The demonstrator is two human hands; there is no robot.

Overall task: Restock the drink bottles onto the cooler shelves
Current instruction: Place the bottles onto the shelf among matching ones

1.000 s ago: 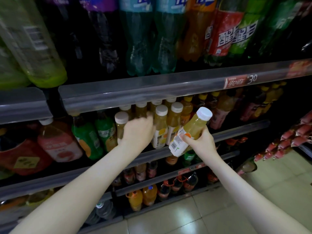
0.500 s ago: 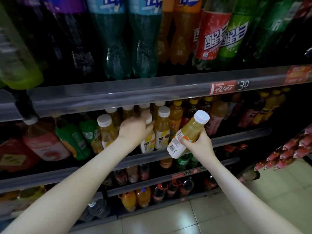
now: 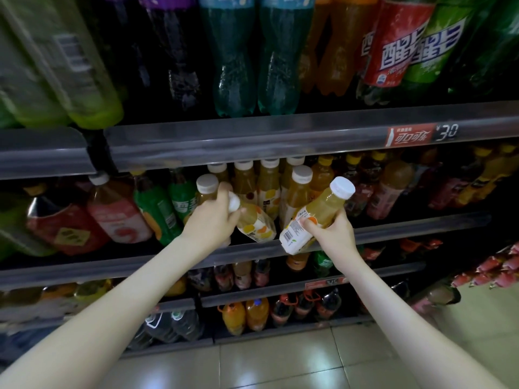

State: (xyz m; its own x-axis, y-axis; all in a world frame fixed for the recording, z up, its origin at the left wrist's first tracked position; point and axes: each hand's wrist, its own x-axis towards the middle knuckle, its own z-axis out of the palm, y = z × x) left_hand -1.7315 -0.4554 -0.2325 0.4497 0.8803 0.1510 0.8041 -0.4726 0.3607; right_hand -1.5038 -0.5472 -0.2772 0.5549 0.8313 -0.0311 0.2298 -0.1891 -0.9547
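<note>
My right hand grips a yellow juice bottle with a white cap, tilted cap-up to the right, in front of the middle shelf rail. My left hand grips the cap end of a second juice bottle, tipped toward me with its base leaning to the right at the shelf's front. Behind them stands a row of like white-capped juice bottles on the same shelf.
Large soda bottles fill the top shelf above a rail with a red price tag. Green and red bottles stand left of the juice row. Lower shelves hold small bottles. Tiled floor lies below.
My left hand has taken hold of a juice bottle by its cap and tipped it forward out of the row. The bottle in my right hand stays tilted in about the same spot.
</note>
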